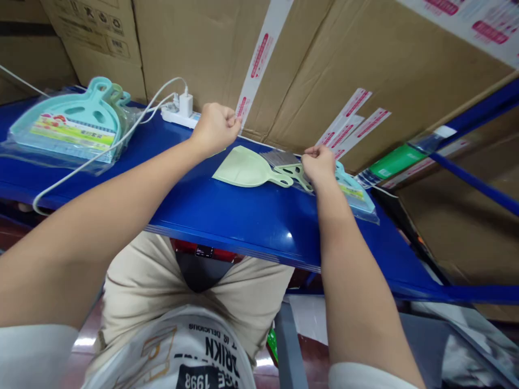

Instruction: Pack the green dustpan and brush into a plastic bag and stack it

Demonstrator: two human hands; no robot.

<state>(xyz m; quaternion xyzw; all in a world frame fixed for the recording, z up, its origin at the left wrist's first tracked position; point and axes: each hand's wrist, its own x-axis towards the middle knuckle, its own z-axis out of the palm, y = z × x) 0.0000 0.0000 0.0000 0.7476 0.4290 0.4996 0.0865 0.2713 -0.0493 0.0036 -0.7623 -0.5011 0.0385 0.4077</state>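
Observation:
My left hand (217, 129) is closed in a pinch, raised above the blue shelf by the lower end of a white tape strip with red print (259, 56). What its fingers hold, if anything, I cannot make out. My right hand (319, 163) is also pinched, beside the handle of a small pale green brush (295, 172) with grey bristles; its fingertips are partly hidden. Between the hands a pale green dustpan (243, 168) lies flat, its handle pointing right toward the brush. Right of my right hand, a light blue dustpan in clear wrapping (352, 194) is partly covered by my arm.
Wrapped blue and green dustpans (68, 127) lie at the left of the blue shelf (243, 213). A white power strip (178, 117) with a charger and a trailing white cable (87, 165) stands near them. Cardboard boxes (227, 59) wall the back, with several short tape strips (346, 121).

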